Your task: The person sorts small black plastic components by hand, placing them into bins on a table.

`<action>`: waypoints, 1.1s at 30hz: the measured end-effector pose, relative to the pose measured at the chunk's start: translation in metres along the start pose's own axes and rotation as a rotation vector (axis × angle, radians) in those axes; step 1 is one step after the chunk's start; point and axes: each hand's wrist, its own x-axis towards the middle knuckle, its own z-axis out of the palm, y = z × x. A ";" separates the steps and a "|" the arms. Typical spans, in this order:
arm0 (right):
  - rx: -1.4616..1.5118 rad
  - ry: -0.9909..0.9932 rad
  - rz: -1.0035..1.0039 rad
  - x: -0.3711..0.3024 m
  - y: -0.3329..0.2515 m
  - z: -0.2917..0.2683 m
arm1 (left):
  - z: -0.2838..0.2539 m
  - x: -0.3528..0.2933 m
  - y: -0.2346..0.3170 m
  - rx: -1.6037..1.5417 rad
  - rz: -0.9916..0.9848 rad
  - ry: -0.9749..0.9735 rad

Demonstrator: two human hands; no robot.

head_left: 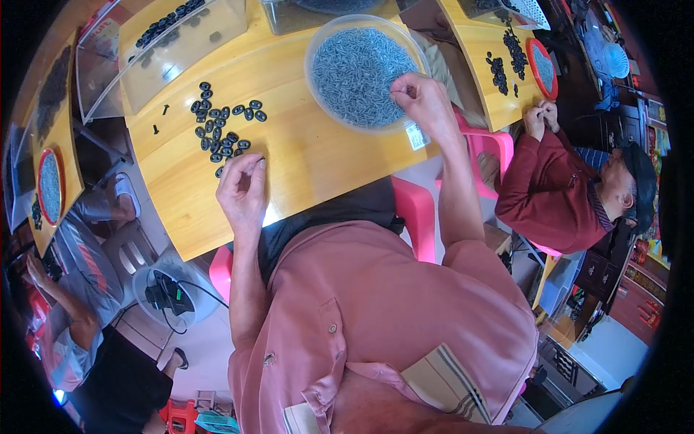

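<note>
My left hand (243, 194) hovers at the near edge of a loose group of small black oval pieces with two holes each (210, 129). Its thumb and fingertips are pinched together, and what lies between them is hidden. Over the right side of a round clear plastic bowl (361, 128) is my right hand (425, 105), fingers drawn into a pinch. Small silver-blue screws (353, 72) fill the bowl. Whether a screw is in those fingertips is too small to tell.
Two dark screws (160, 119) lie left of the pieces on the wooden table (303, 163). A clear bin (195, 54) with more black pieces stands at the far left. Another person (557, 181) works at a table on the right, a third person (79, 289) on the left.
</note>
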 end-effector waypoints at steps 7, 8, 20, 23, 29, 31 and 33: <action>0.127 0.029 0.066 -0.002 -0.003 -0.001 | -0.001 0.000 0.000 0.006 -0.005 0.003; 0.127 0.030 0.067 -0.001 -0.002 0.000 | -0.001 0.000 -0.001 0.006 -0.005 0.002; 0.096 -0.036 0.178 -0.004 -0.007 -0.005 | -0.001 -0.001 -0.002 -0.023 -0.021 0.009; 0.229 0.044 0.142 -0.007 -0.010 -0.009 | 0.000 0.001 -0.002 0.009 0.051 -0.004; 0.032 0.054 -0.054 -0.004 -0.007 0.000 | -0.001 0.000 -0.002 0.011 0.013 -0.004; -0.084 0.037 -0.087 -0.002 -0.006 0.004 | -0.001 0.000 -0.003 -0.014 -0.004 -0.005; -0.065 0.030 -0.083 -0.001 -0.002 0.004 | -0.001 -0.001 -0.001 -0.006 -0.006 -0.008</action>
